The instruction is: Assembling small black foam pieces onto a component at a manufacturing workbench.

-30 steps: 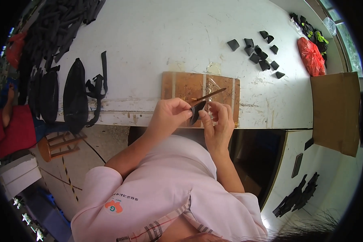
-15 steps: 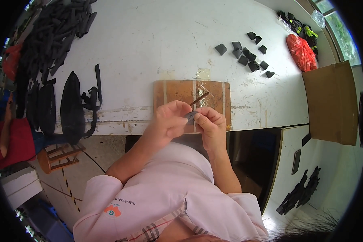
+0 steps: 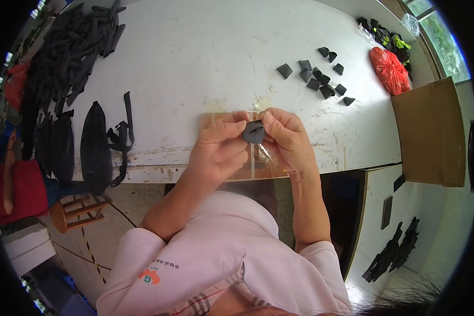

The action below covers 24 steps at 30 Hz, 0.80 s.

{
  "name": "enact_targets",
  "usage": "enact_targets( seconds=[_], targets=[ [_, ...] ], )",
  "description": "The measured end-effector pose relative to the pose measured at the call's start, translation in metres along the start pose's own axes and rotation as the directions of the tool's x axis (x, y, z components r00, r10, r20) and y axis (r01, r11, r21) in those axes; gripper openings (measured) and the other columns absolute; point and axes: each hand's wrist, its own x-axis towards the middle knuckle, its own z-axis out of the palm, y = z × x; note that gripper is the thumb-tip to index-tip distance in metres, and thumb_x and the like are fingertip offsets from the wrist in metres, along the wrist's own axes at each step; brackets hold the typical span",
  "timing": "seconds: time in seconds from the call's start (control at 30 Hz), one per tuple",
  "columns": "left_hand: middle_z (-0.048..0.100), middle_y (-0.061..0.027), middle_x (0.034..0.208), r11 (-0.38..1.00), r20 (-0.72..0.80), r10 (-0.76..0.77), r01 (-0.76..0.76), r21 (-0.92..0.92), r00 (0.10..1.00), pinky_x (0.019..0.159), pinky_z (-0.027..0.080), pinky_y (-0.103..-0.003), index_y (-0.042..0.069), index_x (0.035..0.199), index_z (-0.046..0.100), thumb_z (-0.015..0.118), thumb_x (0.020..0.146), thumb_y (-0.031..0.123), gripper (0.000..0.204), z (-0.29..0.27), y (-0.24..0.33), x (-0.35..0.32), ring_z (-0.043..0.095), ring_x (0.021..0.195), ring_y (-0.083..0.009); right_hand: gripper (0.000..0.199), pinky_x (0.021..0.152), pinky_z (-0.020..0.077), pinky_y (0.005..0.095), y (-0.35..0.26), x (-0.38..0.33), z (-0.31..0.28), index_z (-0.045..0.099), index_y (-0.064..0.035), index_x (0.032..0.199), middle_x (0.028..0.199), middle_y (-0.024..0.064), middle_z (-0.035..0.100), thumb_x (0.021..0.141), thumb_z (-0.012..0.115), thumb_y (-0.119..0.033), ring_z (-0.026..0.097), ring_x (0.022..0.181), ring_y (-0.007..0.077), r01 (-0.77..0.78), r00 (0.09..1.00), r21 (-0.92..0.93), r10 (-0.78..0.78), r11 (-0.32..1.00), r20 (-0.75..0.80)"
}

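My left hand (image 3: 218, 147) and my right hand (image 3: 287, 138) meet over the front edge of the white table (image 3: 195, 58). Between their fingertips they pinch a small dark grey folded fabric piece (image 3: 254, 131). Under the hands lies a brown wooden board (image 3: 211, 120), mostly covered by them, with a bit of clear plastic (image 3: 260, 102) at its far edge. No tool shows in either hand now.
Several small dark folded pieces (image 3: 321, 79) lie at the back right. Black strips are heaped (image 3: 73, 58) at the back left, with long black pads (image 3: 96, 145) and a strap (image 3: 122, 138) near the left edge. A red bag (image 3: 388, 69) and a cardboard box (image 3: 429, 134) stand to the right. A wooden stool (image 3: 76, 210) is below.
A thin stick-like tool seen in my hands earlier is no longer visible. Both hands now close on the dark piece and hold it higher over the board.
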Motion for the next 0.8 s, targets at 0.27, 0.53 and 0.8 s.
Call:
enact_targets(
  seconds=[0.27, 0.53, 0.8],
  targets=[
    [0.059, -0.007, 0.085, -0.275, 0.525, 0.525, -0.45, 0.849, 0.67, 0.065, 0.042, -0.022, 0.0, 0.108, 0.049, 0.055, 0.08, 0.005, 0.029, 0.005, -0.011, 0.007, 0.055, 0.075, -0.0145, 0.03, 0.049, 0.0342, 0.0186, 0.02, -0.015, 0.003, 0.056, -0.0015, 0.085, 0.067, -0.0014, 0.049, 0.085, 0.056, -0.031, 0.043, 0.055, 0.0067, 0.209, 0.901, -0.498, -0.364, 0.841, -0.237],
    [0.056, -0.0079, 0.088, 0.321, 0.331, 0.59, -0.59, 0.741, 0.736, 0.082, 0.038, -0.028, -0.001, 0.087, 0.057, 0.055, 0.083, 0.006, 0.009, 0.004, -0.019, 0.002, 0.05, 0.086, -0.0162, 0.028, 0.051, 0.0458, 0.0255, 0.014, -0.028, 0.026, 0.058, -0.0021, 0.092, 0.085, 0.0097, 0.053, 0.068, 0.071, -0.008, 0.051, 0.064, 0.0168, 0.438, 0.682, -0.825, -0.73, 0.356, 0.047],
    [0.051, -0.0053, 0.081, 0.604, 0.098, 0.594, -0.523, 0.601, 0.798, 0.072, 0.037, -0.025, 0.002, 0.086, 0.055, 0.052, 0.086, 0.011, 0.01, 0.007, -0.019, -0.003, 0.044, 0.077, -0.0123, 0.014, 0.049, 0.0384, 0.0296, 0.014, -0.025, 0.023, 0.06, -0.0001, 0.079, 0.072, 0.0097, 0.054, 0.066, 0.065, 0.001, 0.049, 0.06, 0.0217, 0.391, 0.635, -0.881, -0.771, 0.265, 0.05]
  ],
)
